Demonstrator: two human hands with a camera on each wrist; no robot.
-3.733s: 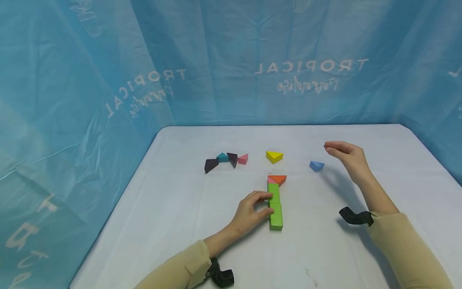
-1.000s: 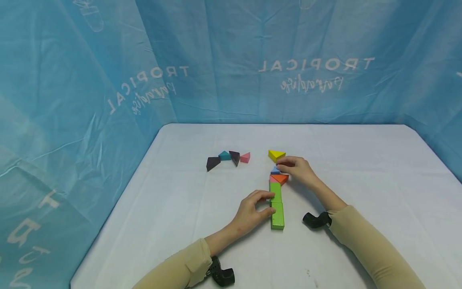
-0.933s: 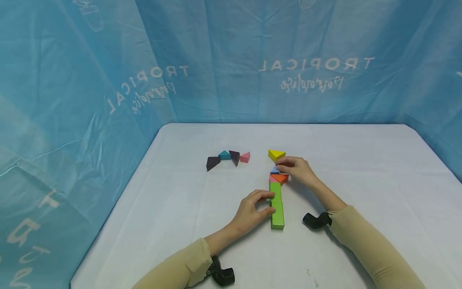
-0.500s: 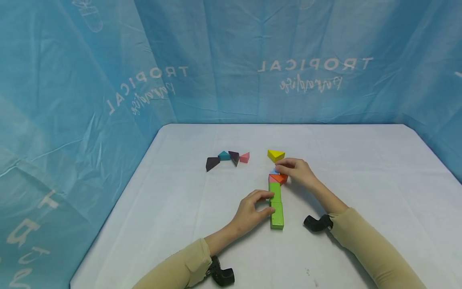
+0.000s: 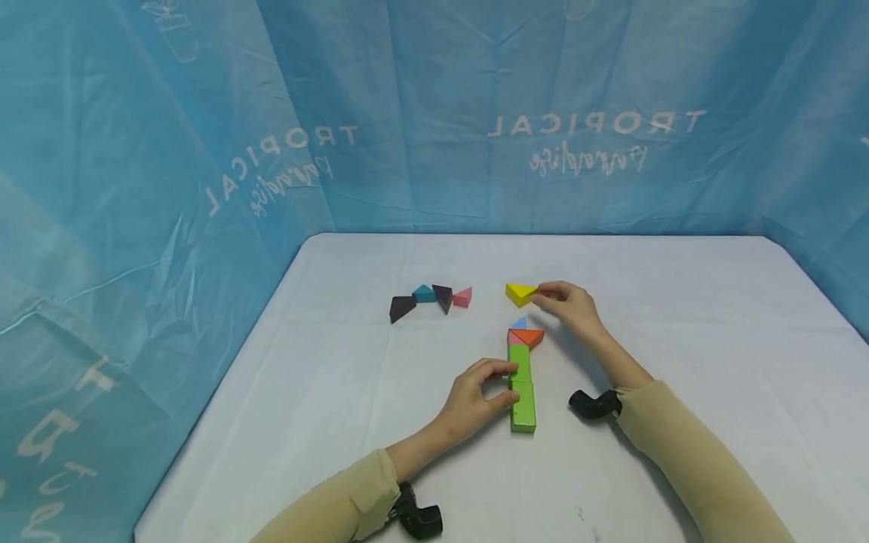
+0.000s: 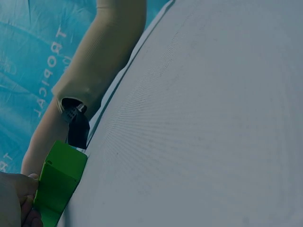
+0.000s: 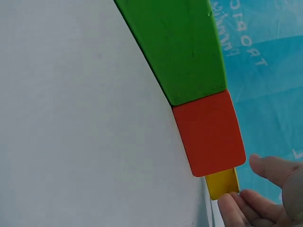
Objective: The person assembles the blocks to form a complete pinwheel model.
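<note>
Two green blocks (image 5: 523, 411) stand in line on the table, with a small pink triangle block (image 5: 514, 338) and an orange triangle block (image 5: 529, 336) beyond them. My left hand (image 5: 468, 400) touches the green pair from the left, index finger on the far block and thumb on the near one. A light-blue triangle block (image 5: 519, 323) sits just behind the orange one. Farther back, my right hand (image 5: 570, 305) has its fingertips at the right corner of the yellow triangle block (image 5: 520, 293). In the right wrist view its thumb stands apart from the fingers.
Left of the yellow block lies a row of two dark blocks (image 5: 403, 308), a teal block (image 5: 424, 294) and a pink block (image 5: 463, 297). A blue printed sheet (image 5: 434, 151) hangs around the white table (image 5: 305, 339).
My right hand first fetched the light-blue block from the right and set it behind the orange one. It then let go and moved back to the yellow block. My left hand stays put.
</note>
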